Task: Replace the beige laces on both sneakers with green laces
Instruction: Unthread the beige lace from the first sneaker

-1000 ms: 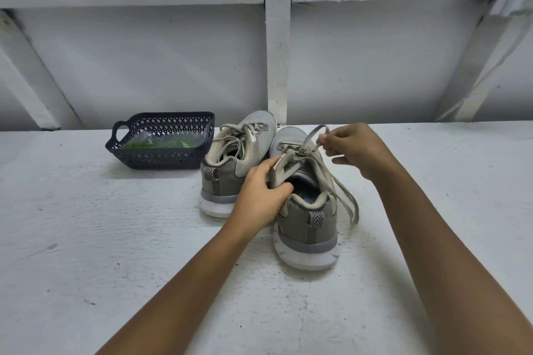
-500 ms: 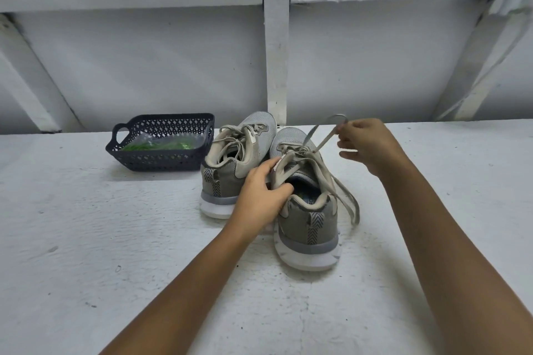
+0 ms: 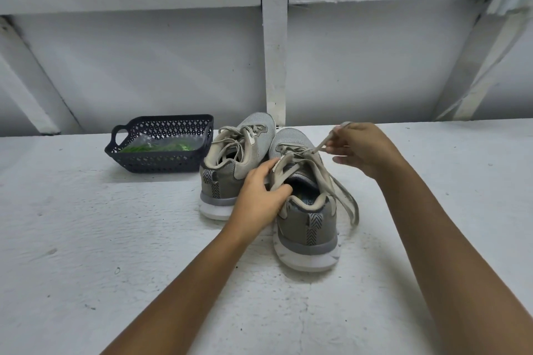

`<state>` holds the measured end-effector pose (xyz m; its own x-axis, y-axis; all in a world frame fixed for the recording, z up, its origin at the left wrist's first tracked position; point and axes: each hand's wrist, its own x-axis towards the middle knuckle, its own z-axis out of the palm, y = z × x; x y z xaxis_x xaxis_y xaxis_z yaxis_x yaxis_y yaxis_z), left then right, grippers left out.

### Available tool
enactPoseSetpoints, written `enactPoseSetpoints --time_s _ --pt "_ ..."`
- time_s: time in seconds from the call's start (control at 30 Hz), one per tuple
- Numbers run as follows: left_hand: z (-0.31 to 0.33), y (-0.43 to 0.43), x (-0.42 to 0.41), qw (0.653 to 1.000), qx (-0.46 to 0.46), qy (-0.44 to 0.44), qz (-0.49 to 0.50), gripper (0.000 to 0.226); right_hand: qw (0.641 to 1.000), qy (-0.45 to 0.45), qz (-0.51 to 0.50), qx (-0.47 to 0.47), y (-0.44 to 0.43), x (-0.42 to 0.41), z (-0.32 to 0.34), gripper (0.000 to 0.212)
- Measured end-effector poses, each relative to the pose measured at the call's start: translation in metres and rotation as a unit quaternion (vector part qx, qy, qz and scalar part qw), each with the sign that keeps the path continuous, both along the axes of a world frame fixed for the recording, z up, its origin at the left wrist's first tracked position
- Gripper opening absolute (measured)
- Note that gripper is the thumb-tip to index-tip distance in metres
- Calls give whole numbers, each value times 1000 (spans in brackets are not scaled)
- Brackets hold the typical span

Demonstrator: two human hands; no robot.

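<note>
While left hand [image 3: 259, 196] grips the away-pointing sneaker [image 3: 307, 228], right hand [image 3: 363, 150] pinches its beige lace [image 3: 324, 143].

We see 2 bare forearms reaching forward from the bottom edge, the left from the lower middle and the right from the lower right corner. Our left hand [image 3: 259, 196] lies back-up with a straight wrist. It grips the side of the nearer sneaker [image 3: 307, 228], thumb at the edge of the shoe's opening and index finger stretched forward. Our right hand [image 3: 364, 148] is held higher and farther forward, knuckles up. It pinches a beige lace [image 3: 323, 143] between thumb and index fingertip, with the other fingers loosely curled beneath.
</note>
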<state>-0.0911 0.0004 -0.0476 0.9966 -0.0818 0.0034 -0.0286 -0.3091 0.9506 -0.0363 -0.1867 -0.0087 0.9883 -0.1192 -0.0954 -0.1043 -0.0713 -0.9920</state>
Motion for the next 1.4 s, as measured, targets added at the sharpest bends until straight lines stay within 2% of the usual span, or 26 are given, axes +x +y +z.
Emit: enactPoseSetpoints --time_s 0.07,0.13,0.2,0.27,0.33,0.47,0.57,0.63,0.73,0.8,0.87,1.03,1.1,1.23,1.3,1.4 --pt "0 0 0 1000 1 -2 1 56 997 3 -38 68 -4 2 0 29" --pt "0 0 0 1000 0 0 2 56 994 19 -24 108 -3 2 -1 29" --pt "0 0 0 1000 -3 0 2 55 996 47 34 65 0 1 -3 30" --pt "0 0 0 1000 -6 -3 1 54 993 62 97 -29 5 0 -8 24" --pt "1 0 0 1000 -7 -5 0 53 991 46 107 -71 8 1 -10 18" --pt "1 0 -1 1000 -2 -5 0 55 1000 -2 12 -7 7 1 -4 23" --pt "0 1 -1 1000 -5 -5 -1 56 999 -21 -39 9 -1 2 -2 24" --pt "0 1 -1 1000 -5 -5 -1 56 1000 -4 -3 -10 -3 1 -1 23" --pt "-1 0 0 1000 -5 -3 -2 55 989 40 108 -89 1 -2 -5 16" --pt "-2 0 0 1000 -5 -2 -3 55 983 32 134 -118 4 -1 -7 11" --pt "-2 1 1 1000 -6 -2 -4 55 986 7 121 -116 6 -1 -7 12" --pt "-3 2 1 1000 -8 -2 -6 55 999 -6 34 -42 3 1 -4 25" --pt "-3 2 2 1000 -9 -3 -5 55 998 1 53 -42 1 1 -4 22" --pt "-4 1 2 1000 -7 -8 -5 55 986 20 129 -102 3 1 -9 11" --pt "-4 1 2 1000 -6 -8 -6 56 988 8 113 -109 6 1 -10 14" --pt "-4 2 2 1000 -7 -9 -7 56 997 2 45 -65 7 0 -7 26"
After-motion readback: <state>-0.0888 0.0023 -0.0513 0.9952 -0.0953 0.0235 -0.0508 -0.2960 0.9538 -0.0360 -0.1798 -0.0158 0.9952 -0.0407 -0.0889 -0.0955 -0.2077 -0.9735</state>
